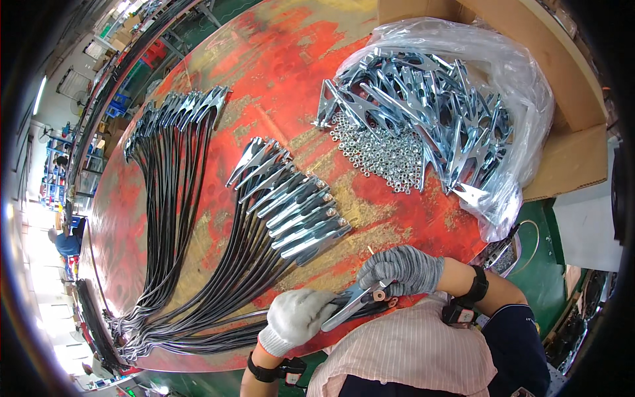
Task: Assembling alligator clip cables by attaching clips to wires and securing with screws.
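My left hand (296, 321), in a white glove, is closed around a metal spring clamp (348, 309) and the black cable beside it, near the table's front edge. My right hand (403, 270), in a grey striped glove, has its fingers bent and pressed on the clamp's other end. Any small part under those fingertips is hidden. Copper lugs (378, 296) on cable ends show just below the right fingers. Left of the hands, black cables (248, 268) end in a row of clamps (297, 205) on the table. A second bundle (169, 198) with clamps lies farther left.
A clear plastic bag (529, 99) spills loose clamps (423, 106) and a heap of nuts (380, 152) onto the worn red table (278, 86). Behind it stands a cardboard box (575, 159). Cable tails (132, 324) gather at the table's left edge. A person (68, 243) is far left.
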Tool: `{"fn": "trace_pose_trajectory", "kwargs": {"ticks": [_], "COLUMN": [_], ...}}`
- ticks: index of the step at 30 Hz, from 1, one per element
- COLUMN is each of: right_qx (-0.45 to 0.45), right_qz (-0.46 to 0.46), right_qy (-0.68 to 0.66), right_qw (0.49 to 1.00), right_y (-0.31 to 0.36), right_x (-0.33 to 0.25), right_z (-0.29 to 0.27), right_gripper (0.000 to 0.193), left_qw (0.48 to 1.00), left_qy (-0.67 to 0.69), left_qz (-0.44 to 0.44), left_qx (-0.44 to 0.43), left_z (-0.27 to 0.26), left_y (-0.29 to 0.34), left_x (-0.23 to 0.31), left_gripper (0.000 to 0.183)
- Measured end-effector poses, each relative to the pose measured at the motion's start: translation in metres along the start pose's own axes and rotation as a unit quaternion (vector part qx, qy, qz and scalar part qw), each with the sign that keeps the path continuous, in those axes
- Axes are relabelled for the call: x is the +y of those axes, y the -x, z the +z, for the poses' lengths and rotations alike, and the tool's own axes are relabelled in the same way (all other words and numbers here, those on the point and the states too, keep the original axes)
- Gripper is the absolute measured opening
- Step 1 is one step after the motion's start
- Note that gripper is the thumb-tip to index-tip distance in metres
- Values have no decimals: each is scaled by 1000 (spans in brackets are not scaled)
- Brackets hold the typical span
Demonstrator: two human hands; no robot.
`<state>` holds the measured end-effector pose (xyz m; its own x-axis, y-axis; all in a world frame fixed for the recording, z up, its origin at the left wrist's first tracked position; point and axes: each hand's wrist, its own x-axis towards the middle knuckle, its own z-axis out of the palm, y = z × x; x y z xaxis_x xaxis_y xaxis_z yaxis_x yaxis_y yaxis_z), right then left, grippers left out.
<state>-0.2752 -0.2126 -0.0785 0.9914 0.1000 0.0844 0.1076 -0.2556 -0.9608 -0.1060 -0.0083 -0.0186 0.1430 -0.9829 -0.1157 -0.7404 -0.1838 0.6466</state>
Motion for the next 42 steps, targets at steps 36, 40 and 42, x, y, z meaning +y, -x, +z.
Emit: {"fn": "trace_pose_trajectory", "kwargs": {"ticks": [36,40,42], "right_qx": [52,56,60], "right_qz": [175,208,213], "right_qy": [-293,-295,-301], "right_qw": [939,931,928], "right_y": [-4,-5,-6], "right_x": [9,6,5], "right_z": [14,13,14], "right_gripper": [41,42,43], "left_qw": [979,983,978], "left_qy": [67,42,63], "left_qz": [-145,-141,-152], "left_qx": [128,110,125], "left_z": [20,18,22], "left_y": [16,15,17], "left_x": [4,5,3], "left_gripper": [22,22,24]}}
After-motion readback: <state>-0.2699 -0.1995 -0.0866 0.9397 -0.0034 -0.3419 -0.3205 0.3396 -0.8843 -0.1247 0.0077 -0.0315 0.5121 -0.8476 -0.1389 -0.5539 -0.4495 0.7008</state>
